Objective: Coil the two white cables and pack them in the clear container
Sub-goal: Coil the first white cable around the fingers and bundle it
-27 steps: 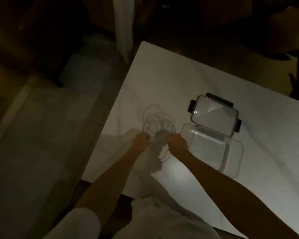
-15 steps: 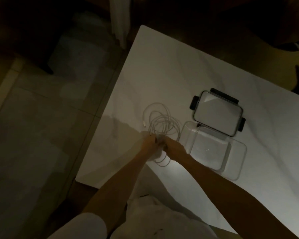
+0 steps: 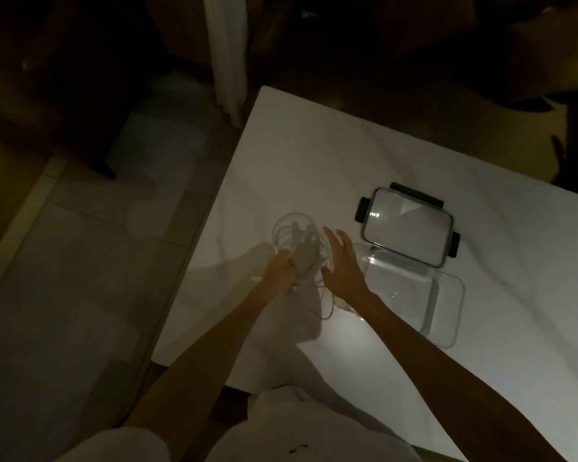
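Dim scene, viewed from above. A white table (image 3: 347,155) is seen with a tiled floor (image 3: 80,278) to the left of it.

The clear container (image 3: 447,305) is taken as landmark. It is set open on the table, nothing visible inside. Its lid (image 3: 407,231), clear with dark latches, is laid touching the container's far edge, slightly overlapping it.

The white cables (image 3: 297,241) are found to the left of the container, bunched in loose overlapping loops, part resting on the table and part lifted. The two cables cannot be told apart in the tangle. One loop (image 3: 327,308) is seen trailing toward the near left corner of the container.

The left hand (image 3: 277,271) is closed around the gathered strands at the near side of the loops; a small connector end (image 3: 292,289) is seen just below it. The right hand (image 3: 342,261) is held open with fingers spread, between the loops and the container's left wall, nothing gripped; whether the palm touches the strands cannot be told.

White clothing (image 3: 297,428) is seen at the near table edge.
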### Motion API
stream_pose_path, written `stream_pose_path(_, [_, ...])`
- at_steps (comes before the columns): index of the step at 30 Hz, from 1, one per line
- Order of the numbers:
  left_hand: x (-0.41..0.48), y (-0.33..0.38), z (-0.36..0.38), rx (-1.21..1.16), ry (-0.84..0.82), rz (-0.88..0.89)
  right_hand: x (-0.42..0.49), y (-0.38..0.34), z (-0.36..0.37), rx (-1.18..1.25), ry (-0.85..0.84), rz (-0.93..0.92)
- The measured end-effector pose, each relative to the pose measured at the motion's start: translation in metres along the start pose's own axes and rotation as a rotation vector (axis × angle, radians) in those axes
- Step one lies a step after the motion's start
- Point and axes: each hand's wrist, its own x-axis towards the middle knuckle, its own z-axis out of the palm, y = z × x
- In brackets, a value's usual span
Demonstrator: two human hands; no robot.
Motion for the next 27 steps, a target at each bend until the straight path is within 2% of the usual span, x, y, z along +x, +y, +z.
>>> stream_pose_path(3, [-0.027, 0.029, 0.006, 0.354, 0.000, 0.071, 0.000, -0.009, -0.008, -0.022, -0.112, -0.149])
stream_pose_path(6, [-0.055, 0.063, 0.007, 0.549, -0.015, 0.290, 0.000, -0.015, -0.025, 0.015, -0.053, -0.209])
stream_pose_path(9, [-0.097, 0.115, 0.010, 0.314, -0.119, 0.419, -0.007, -0.026, -0.059, 0.124, 0.015, -0.147])
stream_pose_path(12, [-0.150, 0.177, 0.010, 0.183, -0.265, 0.456, -0.013, -0.038, -0.101, 0.395, -0.163, 0.082])
stream_pose_path(17, [-0.221, 0.249, 0.009, 0.089, -0.430, 0.716, -0.022, -0.046, -0.160, 0.376, -0.254, 0.016])
stream_pose_path(20, [-0.262, 0.282, 0.016, 0.054, -0.515, 0.793, -0.031, -0.059, -0.181, 0.389, -0.226, -0.061])
stream_pose_path(22, [-0.277, 0.296, 0.021, 0.195, -0.440, 0.810, -0.037, -0.073, -0.194, 0.513, -0.192, -0.077])
stream_pose_path(24, [-0.279, 0.301, 0.026, 0.427, -0.236, 0.816, -0.045, -0.088, -0.211, 0.738, -0.137, -0.090])
stream_pose_path(25, [-0.276, 0.300, 0.029, 0.482, -0.141, 0.808, -0.048, -0.095, -0.221, 0.848, -0.090, -0.099])
stream_pose_path(27, [-0.269, 0.293, 0.035, 0.442, -0.048, 0.810, -0.052, -0.107, -0.245, 1.041, -0.047, -0.118])
